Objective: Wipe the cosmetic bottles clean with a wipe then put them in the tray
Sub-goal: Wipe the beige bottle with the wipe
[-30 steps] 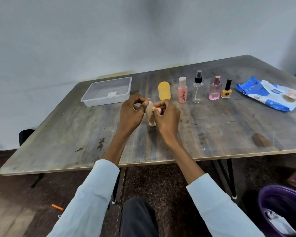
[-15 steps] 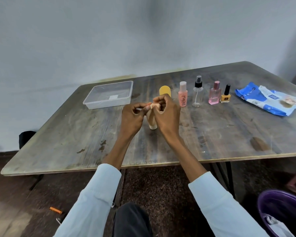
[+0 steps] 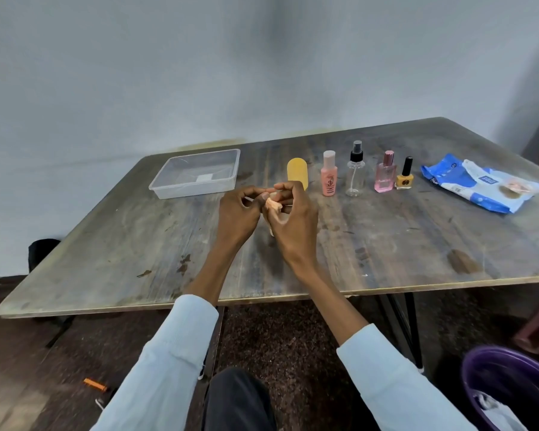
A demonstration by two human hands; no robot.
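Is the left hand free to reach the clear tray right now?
Probably not yet: the left hand and right hand both hold a small beige bottle. The path to the tray looks open.

The surface (image 3: 386,244) is old wood, dull and scratchy, with dark stains. The tray (image 3: 196,174) is clear plastic, smooth and a bit shiny. The spray bottle (image 3: 355,175) is see-through with a black plastic top. The pink perfume bottle (image 3: 385,175) looks like shiny glass. The wipes pack (image 3: 479,185) is crinkly, glossy plastic. The sleeves (image 3: 175,362) are soft, pale blue cloth. The bin (image 3: 479,365) is shiny purple plastic.
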